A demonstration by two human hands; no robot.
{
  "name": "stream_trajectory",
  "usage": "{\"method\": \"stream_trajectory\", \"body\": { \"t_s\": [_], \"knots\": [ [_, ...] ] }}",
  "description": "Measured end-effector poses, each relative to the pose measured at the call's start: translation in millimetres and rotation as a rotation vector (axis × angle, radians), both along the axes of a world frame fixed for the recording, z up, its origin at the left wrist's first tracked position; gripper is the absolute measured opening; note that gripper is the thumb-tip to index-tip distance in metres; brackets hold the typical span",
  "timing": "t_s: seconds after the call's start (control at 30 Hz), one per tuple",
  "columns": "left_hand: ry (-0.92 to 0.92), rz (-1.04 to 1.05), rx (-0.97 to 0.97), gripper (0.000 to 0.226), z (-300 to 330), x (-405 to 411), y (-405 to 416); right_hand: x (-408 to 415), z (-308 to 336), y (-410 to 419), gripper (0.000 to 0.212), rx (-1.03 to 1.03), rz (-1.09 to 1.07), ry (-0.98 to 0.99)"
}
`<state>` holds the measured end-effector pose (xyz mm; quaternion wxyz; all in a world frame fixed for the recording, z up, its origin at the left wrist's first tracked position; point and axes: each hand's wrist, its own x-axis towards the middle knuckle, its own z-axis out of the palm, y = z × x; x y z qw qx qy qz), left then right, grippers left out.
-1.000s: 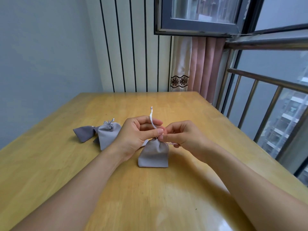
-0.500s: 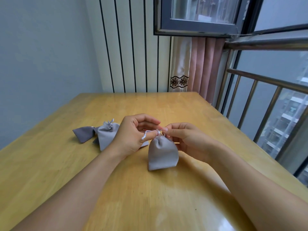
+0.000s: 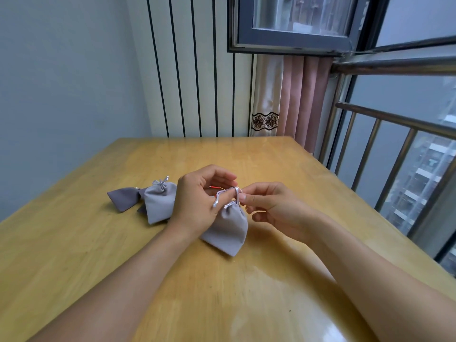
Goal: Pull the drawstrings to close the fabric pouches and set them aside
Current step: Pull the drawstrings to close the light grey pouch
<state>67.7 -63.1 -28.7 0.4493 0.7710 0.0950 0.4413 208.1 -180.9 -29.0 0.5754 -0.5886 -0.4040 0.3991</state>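
Three grey pouches lie on the wooden table (image 3: 283, 280); nearest, one pouch (image 3: 228, 230) sits between the hands, its silver drawstring (image 3: 225, 195) looped over the left hand (image 3: 197, 201), whose fingers curl round it; the right hand (image 3: 269, 206) pinches the cord at the gathered neck. Farther left, a tied pouch (image 3: 159, 203) touches a darker pouch (image 3: 123, 198); none bears readable writing.

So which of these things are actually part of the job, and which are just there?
Part of the job:
- grey pouch being worked on
- its drawstring
- left hand, right hand
- closed pouches set aside

Just there:
- wooden table
- curtain
- window railing
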Motion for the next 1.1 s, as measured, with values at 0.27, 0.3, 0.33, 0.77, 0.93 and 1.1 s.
{"method": "stream_trajectory", "body": {
  "t_s": [0.27, 0.3, 0.33, 0.77, 0.93, 1.1],
  "knots": [
    [-0.014, -0.003, 0.004, 0.021, 1.4, -0.4, 6.6, 7.5, 6.3, 0.3, 0.007, 0.059, -0.106, 0.057],
    [-0.016, 0.004, -0.009, 0.022, 2.3, -0.5, 8.8, 10.0, 8.2, -0.5, 0.007, 0.085, -0.101, 0.090],
    [-0.017, 0.012, -0.019, 0.022, 2.5, -0.6, 10.6, 11.8, 9.6, -1.6, 0.007, 0.107, -0.090, 0.113],
    [0.077, 0.063, -0.001, 0.013, -2.5, 3.0, 12.9, 0.1, 1.0, 4.2, 0.026, 0.156, -0.027, 0.255],
    [0.208, 0.104, 0.194, 0.029, -6.8, 2.4, 24.8, -0.7, 2.5, 3.6, 0.026, 0.133, -0.029, 0.346],
    [0.375, 0.078, 0.250, 0.046, -11.3, 5.4, 22.4, -1.8, 1.5, 4.1, 0.026, 0.115, -0.016, 0.373]
  ]
}}
